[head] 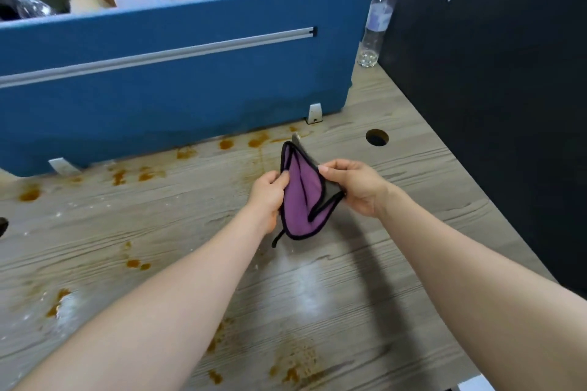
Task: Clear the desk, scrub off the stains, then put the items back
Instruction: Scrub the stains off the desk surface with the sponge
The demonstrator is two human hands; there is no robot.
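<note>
A purple cleaning cloth (301, 197) with black trim and a grey back hangs folded above the wooden desk (365, 279), held between both hands. My left hand (268, 197) grips its left edge. My right hand (355, 186) pinches its upper right edge. Orange-brown stains (227, 144) dot the desk along the foot of the blue partition, at the left edge and near the front. A pale wet sheen (305, 282) lies on the wood below the cloth.
A blue partition (178, 79) runs along the back of the desk. A clear plastic bottle (376, 22) stands at the back right corner. A round cable hole (377, 137) sits right of the cloth. The desk's right edge borders a dark wall.
</note>
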